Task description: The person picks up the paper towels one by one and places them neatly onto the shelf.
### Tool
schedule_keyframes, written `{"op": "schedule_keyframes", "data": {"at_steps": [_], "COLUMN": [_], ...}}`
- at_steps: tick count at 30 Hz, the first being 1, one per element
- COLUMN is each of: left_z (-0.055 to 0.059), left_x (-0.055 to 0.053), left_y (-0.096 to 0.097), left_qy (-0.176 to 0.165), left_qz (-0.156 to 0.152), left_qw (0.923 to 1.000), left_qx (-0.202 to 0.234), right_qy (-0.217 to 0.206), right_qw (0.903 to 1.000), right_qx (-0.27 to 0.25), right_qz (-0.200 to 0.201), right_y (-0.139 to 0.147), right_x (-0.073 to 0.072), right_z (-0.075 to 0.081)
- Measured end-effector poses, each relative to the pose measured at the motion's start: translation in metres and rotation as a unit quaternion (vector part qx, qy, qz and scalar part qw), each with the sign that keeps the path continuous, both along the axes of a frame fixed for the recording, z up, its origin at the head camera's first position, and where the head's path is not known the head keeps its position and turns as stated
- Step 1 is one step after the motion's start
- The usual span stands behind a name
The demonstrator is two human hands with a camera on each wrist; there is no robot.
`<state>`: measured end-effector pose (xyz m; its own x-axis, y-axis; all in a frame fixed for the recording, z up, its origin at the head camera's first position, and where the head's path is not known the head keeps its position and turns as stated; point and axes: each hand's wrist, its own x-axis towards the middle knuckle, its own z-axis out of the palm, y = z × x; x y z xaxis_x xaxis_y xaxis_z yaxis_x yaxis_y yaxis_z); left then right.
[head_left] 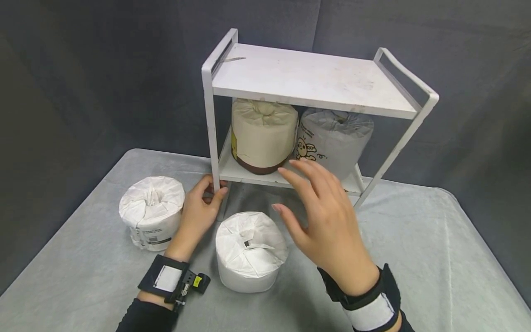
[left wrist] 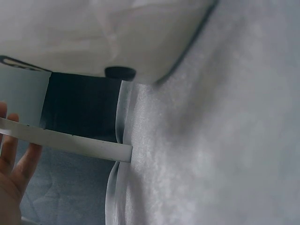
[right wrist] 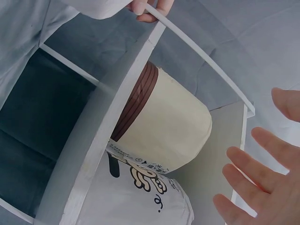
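Note:
My left hand [head_left: 198,211] holds the front left leg of a white two-tier rack [head_left: 307,76], thumb in front and fingers behind it. In the left wrist view the fingers [left wrist: 24,169] show behind that leg [left wrist: 84,143]. My right hand [head_left: 327,219] hangs in front of the lower shelf, fingers spread, holding nothing. On that shelf stand two wrapped toilet paper rolls: a cream roll [head_left: 265,133] with a brown bottom band, and to its right a white roll [head_left: 342,138] with a cartoon print, partly hidden by the right hand in the head view.
Another white wrapped roll [head_left: 250,263] stands on the table between my forearms, before the rack. One more wrapped roll [head_left: 152,212] stands left of my left hand. A pale cloth covers the table [head_left: 415,258]; a dark grey curtain [head_left: 103,74] hangs behind.

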<state>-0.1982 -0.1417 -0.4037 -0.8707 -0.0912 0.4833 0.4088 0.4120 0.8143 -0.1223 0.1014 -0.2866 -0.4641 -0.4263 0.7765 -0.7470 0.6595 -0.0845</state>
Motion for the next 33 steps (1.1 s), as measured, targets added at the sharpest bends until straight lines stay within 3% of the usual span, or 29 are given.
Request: {"op": "schedule_keyframes", "data": {"at_steps": [16,33], "left_z": [-0.004,-0.001], "left_x": [0.001,0.000], "left_y": [0.001,0.000], "left_qy": [-0.009,0.000], "left_qz": [0.003,0.003], "left_qw": [1.0000,1.0000], "left_qx": [0.001,0.002], "right_qy": [-0.014,-0.003], "right_qw": [0.9998,0.9995], "right_qx": [-0.002,0.012], "right_qz": [0.013,0.028], "right_y": [0.000,-0.006], "right_x": [0.009,0.021], "right_z": [-0.014,-0.013]}}
